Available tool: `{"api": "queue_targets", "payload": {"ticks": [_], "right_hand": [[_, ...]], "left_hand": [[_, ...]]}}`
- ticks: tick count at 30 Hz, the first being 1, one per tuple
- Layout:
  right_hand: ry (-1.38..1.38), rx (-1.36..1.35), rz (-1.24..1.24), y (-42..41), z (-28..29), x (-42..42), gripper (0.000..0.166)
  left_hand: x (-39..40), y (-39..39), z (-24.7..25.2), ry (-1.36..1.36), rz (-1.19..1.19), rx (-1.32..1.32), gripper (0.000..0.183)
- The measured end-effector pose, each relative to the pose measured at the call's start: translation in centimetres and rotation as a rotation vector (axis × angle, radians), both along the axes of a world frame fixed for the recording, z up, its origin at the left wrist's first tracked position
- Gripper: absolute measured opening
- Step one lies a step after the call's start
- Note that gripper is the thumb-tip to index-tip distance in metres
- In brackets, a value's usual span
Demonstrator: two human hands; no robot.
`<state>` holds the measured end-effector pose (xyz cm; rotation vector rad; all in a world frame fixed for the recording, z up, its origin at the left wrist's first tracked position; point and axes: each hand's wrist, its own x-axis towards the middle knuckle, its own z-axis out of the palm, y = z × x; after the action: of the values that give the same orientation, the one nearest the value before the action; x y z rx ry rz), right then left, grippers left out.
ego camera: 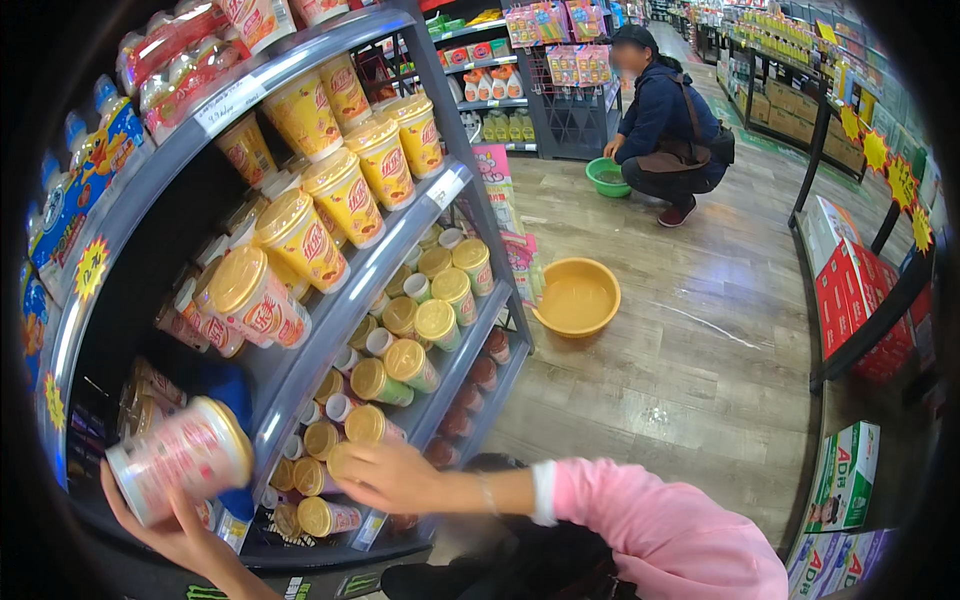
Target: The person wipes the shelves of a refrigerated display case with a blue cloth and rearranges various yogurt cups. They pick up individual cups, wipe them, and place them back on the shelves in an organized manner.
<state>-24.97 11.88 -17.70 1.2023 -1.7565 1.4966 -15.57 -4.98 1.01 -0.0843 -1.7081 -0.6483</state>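
Note:
My left hand [172, 529] holds a pink and white drink cup [180, 457] with a golden lid, tilted on its side in front of the shelf at the lower left. With its fingers over the golden lid of another cup, my right hand [382, 474] is at the lower shelf; its grip is partly hidden. Lidded cups [371, 379] stand in rows around that hand. On the shelf above are yellow cups [304, 240] and a pink and white cup [259, 296]. A blue cloth [232, 405] lies on the shelf behind the cup in my left hand.
Curved shelf edges [352, 285] run beside me. A yellow basin [577, 298] holding liquid stands on the floor [675, 300]. Farther off, a person [664, 127] crouches with hands at a green basin [609, 178]. Red boxes [859, 307] and milk-drink cartons [844, 476] are at the right.

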Motion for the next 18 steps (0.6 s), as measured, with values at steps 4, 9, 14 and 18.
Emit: {"api": "queue_targets", "payload": {"ticks": [4, 9, 14, 18], "right_hand": [[0.179, -0.251, 0.171, -5.6, 12.2, -3.2, 0.019], [0.333, -0.08, -0.152, -13.5, 13.8, -7.3, 0.044], [0.195, 0.543, 0.133, -13.9, 12.9, -6.6, 0.059], [0.21, 0.288, 0.206, -9.6, 10.8, -5.3, 0.042]], "left_hand": [[5.9, 0.4, -2.7, 0.029, -0.043, 0.075, 0.076], [10.5, 0.0, -4.0, 0.177, 0.006, 0.037, 0.091], [13.4, 2.4, -5.0, 0.184, -0.027, 0.192, 0.102], [13.7, 2.4, -8.2, 0.043, -0.003, 0.18, 0.102]]}}
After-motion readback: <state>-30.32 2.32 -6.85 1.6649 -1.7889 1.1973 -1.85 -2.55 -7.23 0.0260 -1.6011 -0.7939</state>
